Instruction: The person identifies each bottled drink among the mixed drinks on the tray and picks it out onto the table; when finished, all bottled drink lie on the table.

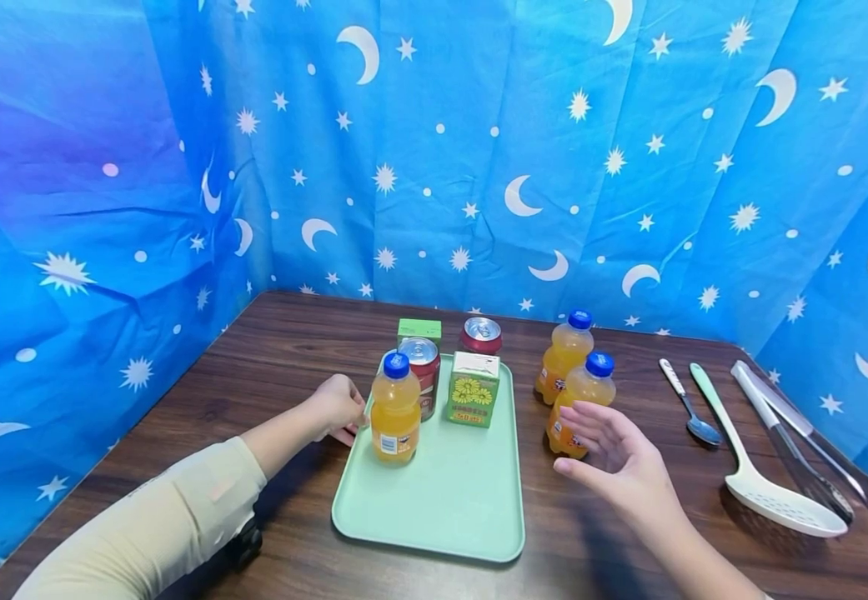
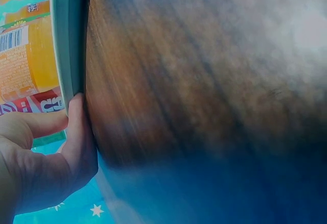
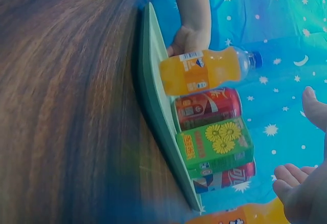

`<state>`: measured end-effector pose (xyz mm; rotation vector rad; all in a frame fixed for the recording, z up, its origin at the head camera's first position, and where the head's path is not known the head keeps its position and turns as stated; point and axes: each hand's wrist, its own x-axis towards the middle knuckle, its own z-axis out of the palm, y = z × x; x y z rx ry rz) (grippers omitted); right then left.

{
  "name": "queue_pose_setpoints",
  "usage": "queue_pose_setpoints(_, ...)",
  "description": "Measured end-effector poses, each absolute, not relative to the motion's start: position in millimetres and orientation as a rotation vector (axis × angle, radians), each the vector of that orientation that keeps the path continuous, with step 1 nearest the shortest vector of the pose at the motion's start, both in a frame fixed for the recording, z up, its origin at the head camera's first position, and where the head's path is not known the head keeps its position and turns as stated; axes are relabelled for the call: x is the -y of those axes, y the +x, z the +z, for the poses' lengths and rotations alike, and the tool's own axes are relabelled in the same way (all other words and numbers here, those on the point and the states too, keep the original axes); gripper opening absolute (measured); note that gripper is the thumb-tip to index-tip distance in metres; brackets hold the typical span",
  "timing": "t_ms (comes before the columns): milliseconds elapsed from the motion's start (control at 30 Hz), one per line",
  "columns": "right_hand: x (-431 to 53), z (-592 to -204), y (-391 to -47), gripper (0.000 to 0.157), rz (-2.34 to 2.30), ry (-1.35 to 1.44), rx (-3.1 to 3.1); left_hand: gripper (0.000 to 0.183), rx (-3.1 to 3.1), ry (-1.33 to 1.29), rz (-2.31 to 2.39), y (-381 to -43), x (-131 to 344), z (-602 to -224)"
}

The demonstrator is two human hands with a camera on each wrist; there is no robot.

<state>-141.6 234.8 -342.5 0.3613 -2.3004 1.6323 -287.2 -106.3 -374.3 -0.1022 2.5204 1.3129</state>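
Observation:
My left hand [image 1: 338, 406] pinches the left rim of a pale green tray [image 1: 449, 517], which lies on the table. In the left wrist view its thumb [image 2: 46, 124] is over the rim and a finger [image 2: 76, 127] is against the outer side. On the tray stand an orange drink bottle [image 1: 396, 417], a red soda can [image 1: 428, 383] and a green drink carton [image 1: 474, 396]. My right hand [image 1: 621, 462], fingers spread and holding nothing, is beside the nearer of two more orange drink bottles [image 1: 587, 392]; whether they touch, I cannot tell.
Behind the tray items are another red can [image 1: 482, 335] and a green carton [image 1: 419, 329], partly hidden. To the right lie a small spoon [image 1: 692, 408], a slotted spatula [image 1: 779, 500] and metal tongs [image 1: 786, 433]. A blue star-patterned curtain [image 1: 441, 167] borders the table.

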Motion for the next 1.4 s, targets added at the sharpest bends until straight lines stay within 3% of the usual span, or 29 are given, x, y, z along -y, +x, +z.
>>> queue_pose_setpoints(1400, -186.4, -338.0, -153.3, 0.062, 1.798, 0.627, 2.237, 0.016, -2.524, -0.076, 1.306, -286.0, 106.2, -373.1)
